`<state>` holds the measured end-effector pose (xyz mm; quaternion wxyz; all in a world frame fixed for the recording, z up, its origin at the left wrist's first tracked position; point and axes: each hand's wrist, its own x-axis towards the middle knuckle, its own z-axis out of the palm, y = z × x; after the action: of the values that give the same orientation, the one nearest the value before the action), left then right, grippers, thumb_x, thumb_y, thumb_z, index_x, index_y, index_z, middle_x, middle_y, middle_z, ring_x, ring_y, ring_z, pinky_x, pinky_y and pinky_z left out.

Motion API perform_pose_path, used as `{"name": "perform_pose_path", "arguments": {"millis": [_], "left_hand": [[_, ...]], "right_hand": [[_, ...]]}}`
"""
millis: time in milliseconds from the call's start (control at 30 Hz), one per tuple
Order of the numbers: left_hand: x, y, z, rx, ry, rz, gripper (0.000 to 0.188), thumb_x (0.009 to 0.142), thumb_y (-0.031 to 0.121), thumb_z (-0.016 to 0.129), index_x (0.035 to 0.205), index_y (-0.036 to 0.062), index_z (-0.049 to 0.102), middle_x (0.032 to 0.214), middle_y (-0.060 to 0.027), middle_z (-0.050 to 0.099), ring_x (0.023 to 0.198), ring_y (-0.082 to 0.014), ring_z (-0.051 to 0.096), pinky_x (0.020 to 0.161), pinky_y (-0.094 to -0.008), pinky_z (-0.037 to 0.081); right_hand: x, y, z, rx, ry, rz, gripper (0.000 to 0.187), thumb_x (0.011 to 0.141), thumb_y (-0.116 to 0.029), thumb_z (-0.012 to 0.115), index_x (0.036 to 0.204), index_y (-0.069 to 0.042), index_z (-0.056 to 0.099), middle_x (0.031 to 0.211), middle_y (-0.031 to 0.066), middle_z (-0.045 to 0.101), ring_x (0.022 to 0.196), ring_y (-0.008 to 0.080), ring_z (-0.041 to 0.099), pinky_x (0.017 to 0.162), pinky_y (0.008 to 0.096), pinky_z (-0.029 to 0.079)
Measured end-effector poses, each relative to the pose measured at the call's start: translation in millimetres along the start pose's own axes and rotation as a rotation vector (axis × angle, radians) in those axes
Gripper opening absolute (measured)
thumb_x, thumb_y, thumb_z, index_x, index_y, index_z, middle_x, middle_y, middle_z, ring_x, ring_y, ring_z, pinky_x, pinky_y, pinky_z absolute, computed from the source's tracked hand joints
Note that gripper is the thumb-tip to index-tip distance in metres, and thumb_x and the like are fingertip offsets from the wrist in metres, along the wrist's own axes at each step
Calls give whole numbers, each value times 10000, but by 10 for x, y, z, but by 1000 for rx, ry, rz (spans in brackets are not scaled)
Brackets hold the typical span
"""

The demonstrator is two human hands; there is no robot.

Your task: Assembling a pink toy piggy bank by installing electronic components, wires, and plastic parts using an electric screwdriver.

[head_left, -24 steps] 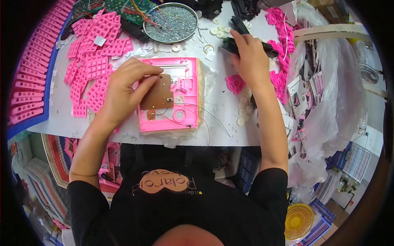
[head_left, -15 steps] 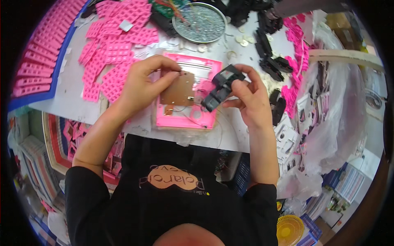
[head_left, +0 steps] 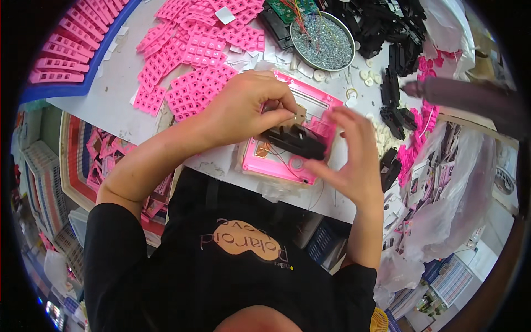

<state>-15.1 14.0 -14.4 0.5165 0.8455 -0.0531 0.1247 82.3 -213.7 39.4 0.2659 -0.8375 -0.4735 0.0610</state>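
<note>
A pink plastic housing [head_left: 264, 167] lies tilted on the table, with thin wires showing in its lower part. Within its outline is a brown circuit board [head_left: 300, 114], mostly covered by my left fingers and a black plastic part [head_left: 296, 141] that sits over it. My left hand [head_left: 251, 105] is closed, thumb and forefinger pinched at the board's edge beside the black part; the exact grip is partly hidden. At the housing's right side my right hand [head_left: 357, 157] has its fingers spread, the thumb close to the black part's right end. Whether that thumb touches cannot be made out.
Pink keypad pieces [head_left: 204, 52] are heaped left of the housing. Beyond it stands a round metal dish [head_left: 352, 41] of small screws beside green circuit boards [head_left: 290, 8]. A dark powered screwdriver [head_left: 459, 97] hangs over the right side. A blue tray [head_left: 94, 77] holds pink strips.
The black part has moved from my right fingers down over the circuit board, and my right hand has spread. The whole view has shifted; the screwdriver appears lower at the right.
</note>
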Motion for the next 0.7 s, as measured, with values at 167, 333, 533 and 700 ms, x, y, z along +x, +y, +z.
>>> {"name": "perform_pose_path", "arguments": {"millis": [167,333,533,700], "left_hand": [[67,-35,6,-70,-79,36,147,763,34,768,904,58,734,843,-49,710,801,-228,645,748,-352,484],[133,-54,-71,-116,-181,-24,139,754,35,774,885,54,734,829,-42,705,786,-221,632,750,-356,481],[236,-108,-164,-194,-324,-59,118,757,42,774,868,55,733,831,-46,696,810,-222,635,784,-367,481],[254,-138,-212,-129,-382,84,105,767,51,764,867,73,737,859,-44,696,840,-253,644,807,-378,485]], "right_hand": [[-99,150,169,70,-49,-224,500,647,-145,858,1087,-12,660,1048,127,666,916,329,632,772,392,540],[-63,74,156,83,-42,-179,457,670,-114,836,1079,0,665,1037,141,670,917,319,634,765,397,539],[35,23,206,114,-95,-148,474,668,-115,828,1096,-12,652,1029,137,649,913,321,624,762,401,531],[70,44,253,153,-112,-197,482,657,-104,813,1108,-58,650,1105,117,623,942,315,599,781,405,524]]}}
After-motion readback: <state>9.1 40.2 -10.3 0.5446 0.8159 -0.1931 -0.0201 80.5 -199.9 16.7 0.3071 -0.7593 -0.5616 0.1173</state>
